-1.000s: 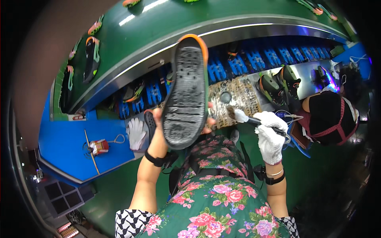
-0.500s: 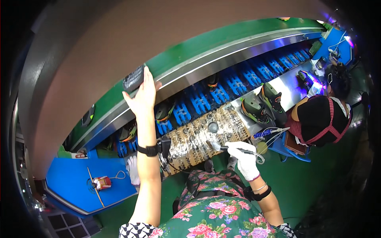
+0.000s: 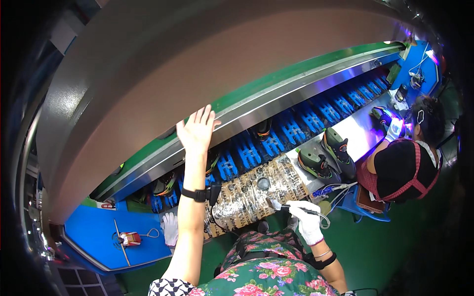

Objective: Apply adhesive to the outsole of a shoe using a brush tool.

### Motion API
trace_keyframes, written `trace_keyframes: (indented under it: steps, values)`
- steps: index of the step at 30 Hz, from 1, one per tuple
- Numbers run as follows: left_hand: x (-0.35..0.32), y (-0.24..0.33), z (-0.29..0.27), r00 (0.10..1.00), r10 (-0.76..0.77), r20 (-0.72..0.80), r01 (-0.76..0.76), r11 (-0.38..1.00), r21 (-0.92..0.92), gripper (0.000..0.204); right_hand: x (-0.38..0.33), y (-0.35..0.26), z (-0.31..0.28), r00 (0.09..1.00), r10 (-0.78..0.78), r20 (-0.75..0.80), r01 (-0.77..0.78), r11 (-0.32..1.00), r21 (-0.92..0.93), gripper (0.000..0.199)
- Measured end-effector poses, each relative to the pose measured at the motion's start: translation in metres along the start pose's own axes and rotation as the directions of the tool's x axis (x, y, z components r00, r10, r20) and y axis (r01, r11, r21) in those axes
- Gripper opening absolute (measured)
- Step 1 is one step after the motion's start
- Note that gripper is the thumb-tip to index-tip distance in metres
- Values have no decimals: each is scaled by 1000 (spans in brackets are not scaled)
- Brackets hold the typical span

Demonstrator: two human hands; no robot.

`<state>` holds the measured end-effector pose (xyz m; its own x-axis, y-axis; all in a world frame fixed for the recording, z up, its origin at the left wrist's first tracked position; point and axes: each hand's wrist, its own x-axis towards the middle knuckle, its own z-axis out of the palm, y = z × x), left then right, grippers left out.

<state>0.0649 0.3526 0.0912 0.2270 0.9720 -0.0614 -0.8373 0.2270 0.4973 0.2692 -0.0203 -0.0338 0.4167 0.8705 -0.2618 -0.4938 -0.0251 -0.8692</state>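
Observation:
My bare left hand (image 3: 197,132) is stretched out over the edge of a green conveyor belt (image 3: 229,104), fingers spread and nothing in them. My right hand (image 3: 305,219), in a white glove, grips a brush (image 3: 275,204) with a dark handle and a pale tip. The brush points left, over the near edge of a work surface wrapped in brown printed tape and clear film (image 3: 242,195). A small round grey dish (image 3: 263,183) sits on that surface. Right of it stand two dark green and black shoes, one (image 3: 316,164) nearer and one (image 3: 337,147) farther off.
Blue racks (image 3: 272,142) run along below the belt, some bearing shoes. A large brown hood (image 3: 148,64) hangs over the belt. At left, a blue table (image 3: 94,237) holds a red-and-white object (image 3: 130,239) and, at its edge, a white glove (image 3: 170,228). A co-worker (image 3: 402,165) sits at right.
My left hand has let go of a black object on the belt and moved right and nearer. My right hand, still holding the brush, has shifted slightly nearer. The view has tilted.

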Motion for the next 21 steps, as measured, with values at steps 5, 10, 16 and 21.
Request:
trace_keyframes:
  steps: [5, 10, 16, 21]
  values:
    - [84, -30, 33, 926, 346, 152, -267, 315, 911, 80, 13, -2, -6, 1000, -10, 21, 11, 999, -40, 24]
    - [144, 3, 15, 884, 331, 330, -216, -339, 916, 64, 21, 5, -7, 999, -5, 40, 4, 1000, 24, 25]
    - [93, 28, -14, 796, 405, 451, -411, -185, 893, 31, 27, 2, -16, 997, 44, 57, -46, 999, 21, 24]
    - [-77, 29, -37, 857, 474, 200, -368, 292, 883, 26, 31, -11, -22, 998, 35, 51, -37, 998, 47, 24]
